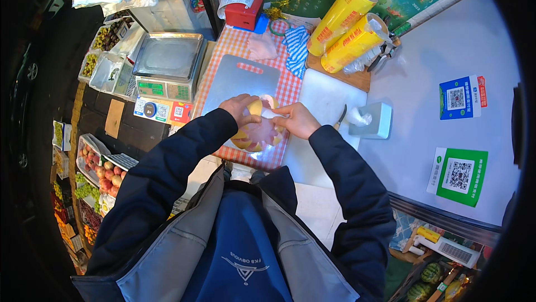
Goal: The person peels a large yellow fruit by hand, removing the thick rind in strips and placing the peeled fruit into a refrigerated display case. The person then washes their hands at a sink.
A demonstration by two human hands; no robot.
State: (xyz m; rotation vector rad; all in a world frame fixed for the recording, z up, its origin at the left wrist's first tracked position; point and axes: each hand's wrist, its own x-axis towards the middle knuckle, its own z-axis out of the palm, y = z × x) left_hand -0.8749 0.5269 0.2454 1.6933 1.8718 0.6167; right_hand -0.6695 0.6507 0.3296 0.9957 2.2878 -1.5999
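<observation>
A partly peeled pomelo [261,132], its yellow rind cut into pointed sections around pinkish flesh, rests at the near end of a grey cutting board [234,78]. My left hand [240,111] grips a yellow rind section at the fruit's upper left. On the other side, my right hand [296,121] pinches something whitish at the fruit's top between thumb and fingers; whether it is pith, membrane or film cannot be told. A curved knife [341,117] with a wooden handle lies on the white board [324,92] to the right.
Beyond the cutting board are a pink cloth [261,46], a blue-striped cloth [296,51] and a red label printer [244,13]. Two yellow wrap rolls [341,17] stand at the upper right. A weighing scale [167,63] is at left, a light-blue box [377,121] at right.
</observation>
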